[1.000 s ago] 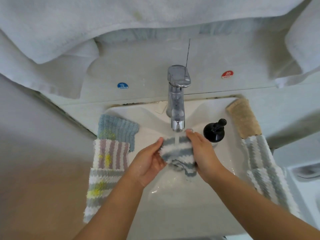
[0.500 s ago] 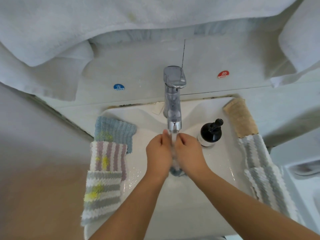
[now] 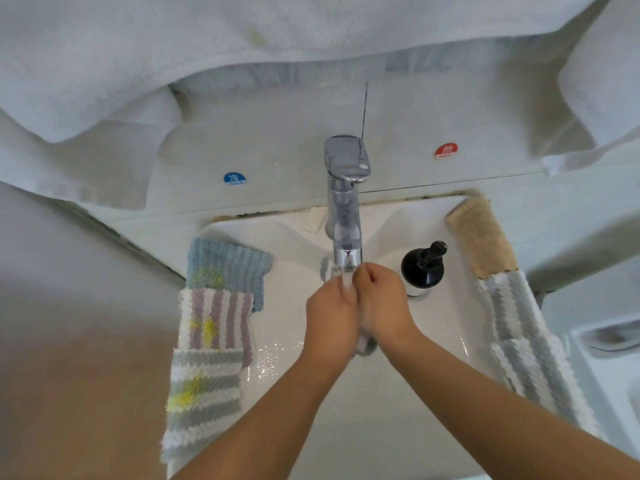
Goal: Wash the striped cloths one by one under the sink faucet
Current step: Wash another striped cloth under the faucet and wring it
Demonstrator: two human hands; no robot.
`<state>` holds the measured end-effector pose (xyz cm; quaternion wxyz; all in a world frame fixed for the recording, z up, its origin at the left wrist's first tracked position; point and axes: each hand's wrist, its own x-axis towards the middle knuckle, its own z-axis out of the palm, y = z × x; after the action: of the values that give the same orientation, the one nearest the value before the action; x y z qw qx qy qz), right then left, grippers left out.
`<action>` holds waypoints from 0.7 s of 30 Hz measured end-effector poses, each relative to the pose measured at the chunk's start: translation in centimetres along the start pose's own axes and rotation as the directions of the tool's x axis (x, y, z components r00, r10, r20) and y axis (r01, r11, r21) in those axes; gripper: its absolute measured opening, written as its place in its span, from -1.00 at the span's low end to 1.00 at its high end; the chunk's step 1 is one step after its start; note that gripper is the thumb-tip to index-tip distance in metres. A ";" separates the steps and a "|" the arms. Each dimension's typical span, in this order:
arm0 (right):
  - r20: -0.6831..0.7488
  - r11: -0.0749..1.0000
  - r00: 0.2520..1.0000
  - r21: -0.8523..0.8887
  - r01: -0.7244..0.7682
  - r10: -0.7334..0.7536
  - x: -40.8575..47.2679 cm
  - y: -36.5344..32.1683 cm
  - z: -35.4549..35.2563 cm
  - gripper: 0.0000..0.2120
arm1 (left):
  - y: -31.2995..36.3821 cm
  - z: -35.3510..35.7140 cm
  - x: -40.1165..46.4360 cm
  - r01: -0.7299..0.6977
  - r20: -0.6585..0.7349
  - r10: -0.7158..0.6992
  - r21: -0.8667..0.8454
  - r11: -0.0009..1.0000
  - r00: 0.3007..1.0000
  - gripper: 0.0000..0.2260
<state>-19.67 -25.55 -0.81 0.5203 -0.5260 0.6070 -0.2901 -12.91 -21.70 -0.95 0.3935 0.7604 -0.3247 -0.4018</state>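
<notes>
The white sink (image 3: 433, 237) carries cloths on both rims: stained ones stacked at the left (image 3: 214, 327), a striped row at the right (image 3: 526, 341). Under the chrome faucet (image 3: 344, 202), the left hand (image 3: 330, 313) and right hand (image 3: 382, 303) have closed together from spread a second ago, each grip bunching the grey-striped cloth (image 3: 367, 344), now mostly hidden. Scrubbing seems underway; other cloths wait.
</notes>
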 end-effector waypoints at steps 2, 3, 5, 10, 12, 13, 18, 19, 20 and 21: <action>0.072 0.999 0.997 -0.047 0.018 -0.014 -1.3 0.4 0.3 -0.59 | -0.3 -0.3 0.3 0.008 -0.056 -0.008 0.005 1.000 0.998 -0.62; 0.106 0.998 0.994 -0.061 0.019 -0.012 -2.1 0.6 0.5 -0.59 | -0.4 -0.6 0.6 0.009 -0.096 -0.013 -0.044 0.999 0.995 -0.61; 0.109 0.999 0.994 -0.044 0.029 -0.024 -2.5 0.3 0.5 -0.60 | -0.1 -0.9 0.6 -0.007 -0.103 -0.001 -0.081 0.997 0.995 -0.61; 0.039 0.999 0.999 -0.041 0.035 -0.034 -0.2 -0.1 -0.1 -0.59 | 0.0 -0.2 -0.8 -0.048 0.039 0.048 -0.001 0.999 0.998 -0.67; 0.097 0.990 0.994 -0.121 0.068 -0.057 -1.7 0.7 0.4 -0.59 | -0.3 -0.9 0.3 -0.051 -0.051 0.050 -0.026 0.998 0.997 -0.63; 0.119 0.990 0.991 -0.121 0.071 -0.056 -2.3 0.9 0.7 -0.59 | -0.4 -1.1 0.5 -0.045 -0.081 0.040 -0.057 0.997 0.996 -0.61; 0.006 0.998 0.999 -0.059 0.036 -0.036 -0.3 0.8 0.3 -0.57 | -0.3 -0.3 -0.7 -0.060 -0.002 0.060 0.011 0.998 0.998 -0.62; 0.020 0.995 0.999 -0.083 0.049 -0.048 -0.6 0.8 0.3 -0.57 | -0.2 -0.4 -0.4 -0.050 -0.031 0.051 0.028 0.998 0.998 -0.61; 0.044 0.993 0.997 -0.104 0.063 -0.059 -1.3 0.8 0.4 -0.56 | -0.2 -0.7 0.2 -0.032 -0.079 0.034 0.023 0.999 0.996 -0.59; 0.069 0.993 0.996 -0.098 0.071 -0.064 -2.1 0.8 0.5 -0.56 | -0.1 -1.0 0.8 -0.019 -0.122 0.018 -0.002 1.000 0.992 -0.58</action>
<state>-19.66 -23.24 -1.01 0.5028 -0.5811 0.5852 -0.2590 -11.68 -21.94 -0.95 0.4173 0.7800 -0.3066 -0.3515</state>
